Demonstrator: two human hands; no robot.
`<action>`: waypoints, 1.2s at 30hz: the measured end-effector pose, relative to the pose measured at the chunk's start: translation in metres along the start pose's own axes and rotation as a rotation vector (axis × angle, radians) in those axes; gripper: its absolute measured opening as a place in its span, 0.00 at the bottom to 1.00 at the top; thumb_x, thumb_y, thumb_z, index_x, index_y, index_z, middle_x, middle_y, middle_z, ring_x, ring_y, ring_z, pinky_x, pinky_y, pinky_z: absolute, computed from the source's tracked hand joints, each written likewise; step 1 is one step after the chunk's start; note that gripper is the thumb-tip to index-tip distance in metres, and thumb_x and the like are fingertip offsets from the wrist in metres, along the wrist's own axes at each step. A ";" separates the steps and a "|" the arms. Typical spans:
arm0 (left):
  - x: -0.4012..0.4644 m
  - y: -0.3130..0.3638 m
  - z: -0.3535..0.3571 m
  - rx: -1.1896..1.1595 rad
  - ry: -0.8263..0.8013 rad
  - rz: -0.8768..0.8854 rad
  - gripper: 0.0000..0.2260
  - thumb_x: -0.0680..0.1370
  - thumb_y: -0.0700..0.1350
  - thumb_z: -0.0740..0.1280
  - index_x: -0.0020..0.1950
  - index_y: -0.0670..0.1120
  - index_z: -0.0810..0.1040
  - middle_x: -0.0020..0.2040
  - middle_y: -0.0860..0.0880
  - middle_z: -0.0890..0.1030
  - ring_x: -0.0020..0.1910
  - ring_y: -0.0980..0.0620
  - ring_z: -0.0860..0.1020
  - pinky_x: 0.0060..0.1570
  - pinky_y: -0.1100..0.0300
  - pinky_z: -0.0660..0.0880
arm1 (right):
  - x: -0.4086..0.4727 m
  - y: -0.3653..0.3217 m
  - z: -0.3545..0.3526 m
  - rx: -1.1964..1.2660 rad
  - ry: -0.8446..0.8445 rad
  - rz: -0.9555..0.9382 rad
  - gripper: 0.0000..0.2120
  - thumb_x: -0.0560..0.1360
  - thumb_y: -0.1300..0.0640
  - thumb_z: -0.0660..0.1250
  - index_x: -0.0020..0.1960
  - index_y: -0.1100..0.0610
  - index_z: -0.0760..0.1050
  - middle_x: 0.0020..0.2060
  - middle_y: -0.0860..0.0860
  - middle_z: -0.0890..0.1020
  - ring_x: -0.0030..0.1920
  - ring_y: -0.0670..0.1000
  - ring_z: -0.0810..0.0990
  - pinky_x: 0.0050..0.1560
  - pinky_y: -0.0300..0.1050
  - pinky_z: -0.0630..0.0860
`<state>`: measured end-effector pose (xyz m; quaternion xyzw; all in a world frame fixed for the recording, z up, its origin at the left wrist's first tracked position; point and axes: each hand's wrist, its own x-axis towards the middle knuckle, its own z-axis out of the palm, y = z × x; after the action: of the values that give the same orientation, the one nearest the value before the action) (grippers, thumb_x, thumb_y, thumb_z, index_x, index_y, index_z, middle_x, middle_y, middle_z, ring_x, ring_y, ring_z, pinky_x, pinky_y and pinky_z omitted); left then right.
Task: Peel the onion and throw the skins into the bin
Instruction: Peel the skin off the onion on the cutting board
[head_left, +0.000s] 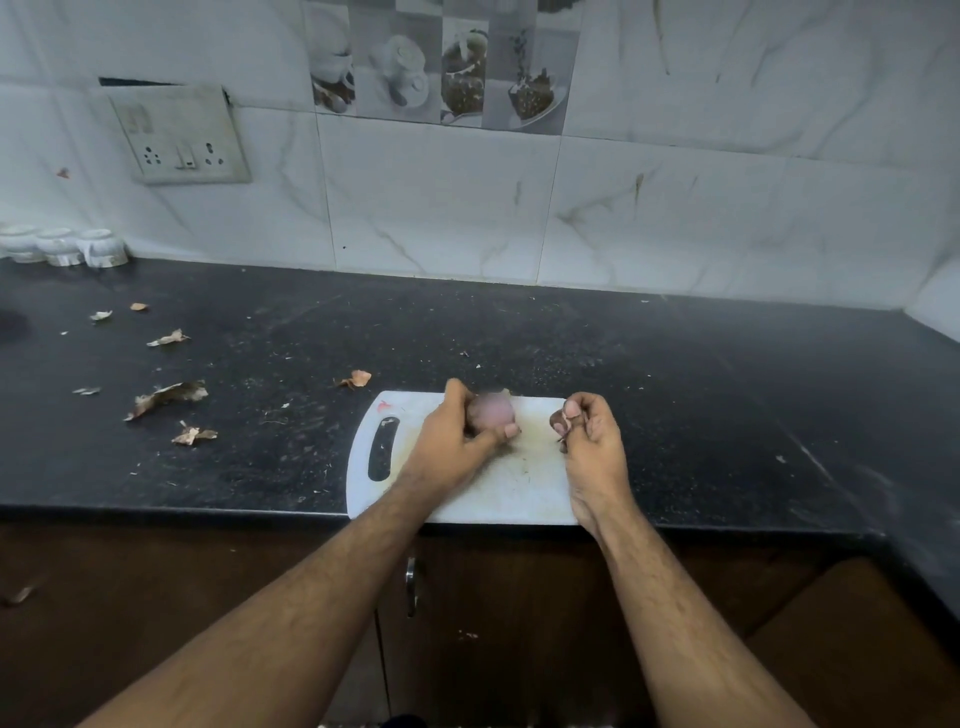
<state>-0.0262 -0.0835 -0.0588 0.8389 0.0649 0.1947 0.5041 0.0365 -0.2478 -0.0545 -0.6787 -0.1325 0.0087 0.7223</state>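
Your left hand (451, 441) grips the onion (491, 414), pale pink and blurred; its long axis can't be told. Your right hand (587, 434) pinches a dark skin piece (558, 417).

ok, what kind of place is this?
Most likely a home kitchen: dark counter, tiled wall, cups at the back, and a cutting board where the left hand holds an onion.

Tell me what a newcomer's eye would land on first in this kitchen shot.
First, the two hands over the white cutting board at the counter's front edge: the left hand has its grip around a pale purple onion, and the right hand pinches a dark scrap of skin. Next, the dry onion skins scattered across the black counter to the left.
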 end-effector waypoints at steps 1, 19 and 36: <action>-0.001 0.000 -0.001 -0.022 0.019 -0.015 0.22 0.75 0.53 0.78 0.54 0.46 0.67 0.46 0.52 0.82 0.41 0.59 0.78 0.38 0.71 0.73 | -0.001 0.000 0.000 -0.062 0.007 -0.035 0.09 0.85 0.65 0.57 0.52 0.54 0.73 0.39 0.48 0.76 0.38 0.43 0.73 0.47 0.43 0.72; 0.000 -0.001 -0.002 0.025 -0.063 0.057 0.27 0.72 0.49 0.81 0.60 0.45 0.68 0.47 0.54 0.81 0.42 0.66 0.80 0.41 0.71 0.75 | -0.004 0.001 0.016 -0.584 -0.131 -0.090 0.12 0.84 0.52 0.62 0.54 0.51 0.83 0.43 0.44 0.87 0.44 0.44 0.83 0.46 0.40 0.76; 0.000 -0.003 0.001 -0.007 -0.026 0.095 0.25 0.69 0.48 0.83 0.61 0.49 0.78 0.53 0.53 0.83 0.51 0.57 0.81 0.52 0.64 0.78 | -0.007 -0.003 0.008 -0.417 -0.005 -0.088 0.03 0.77 0.56 0.74 0.48 0.53 0.87 0.39 0.44 0.87 0.42 0.41 0.85 0.46 0.38 0.81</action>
<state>-0.0258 -0.0828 -0.0623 0.8417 0.0177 0.2080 0.4979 0.0280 -0.2415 -0.0525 -0.8071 -0.1628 -0.0485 0.5654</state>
